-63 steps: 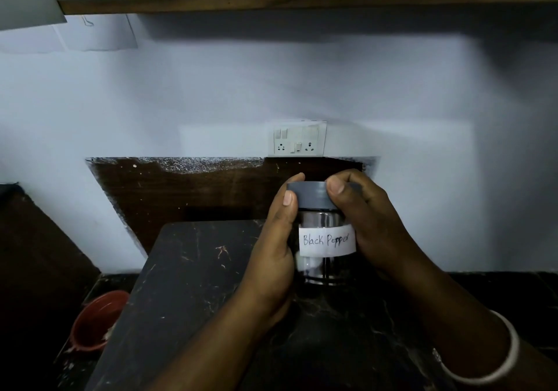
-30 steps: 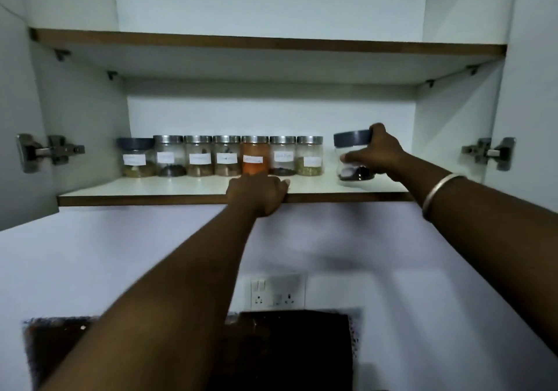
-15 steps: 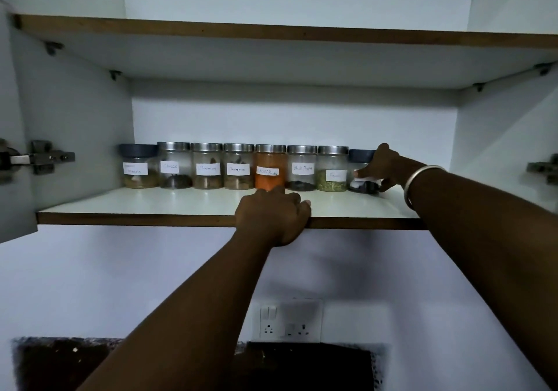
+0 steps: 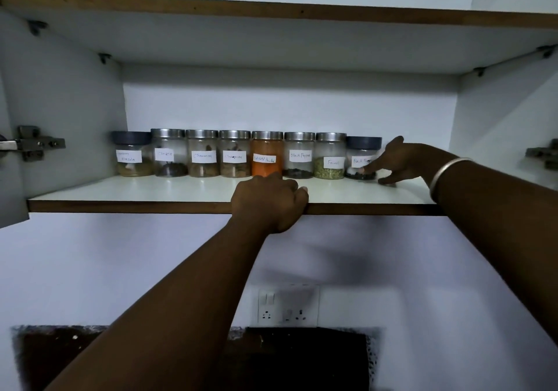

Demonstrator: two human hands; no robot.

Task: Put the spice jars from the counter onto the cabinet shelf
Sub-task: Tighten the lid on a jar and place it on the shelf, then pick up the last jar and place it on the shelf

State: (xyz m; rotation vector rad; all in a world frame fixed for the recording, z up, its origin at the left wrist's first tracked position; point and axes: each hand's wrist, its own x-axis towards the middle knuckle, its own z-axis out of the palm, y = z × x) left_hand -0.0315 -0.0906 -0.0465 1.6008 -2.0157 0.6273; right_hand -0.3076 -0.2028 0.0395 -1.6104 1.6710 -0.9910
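Note:
A row of several labelled spice jars (image 4: pixel 235 155) stands at the back of the white cabinet shelf (image 4: pixel 151 190). At the row's right end stands the grey-lidded black pepper jar (image 4: pixel 360 155), upright next to the fennel jar (image 4: pixel 330 156). My right hand (image 4: pixel 398 161) is beside this jar with fingers spread, one fingertip touching its lower front. It does not grip the jar. My left hand (image 4: pixel 271 203) is curled over the shelf's front edge, below the orange chilli powder jar (image 4: pixel 267 155).
Open cabinet doors with metal hinges (image 4: pixel 33 143) flank the shelf on both sides. A second shelf board (image 4: pixel 271 13) runs overhead. A wall socket (image 4: pixel 288 304) sits on the white wall below, above the dark counter backsplash (image 4: pixel 302 357).
My right hand carried the black pepper jar from the counter up to the shelf, set it at the right end of the row and loosened its grip. My left hand took hold of the shelf edge.

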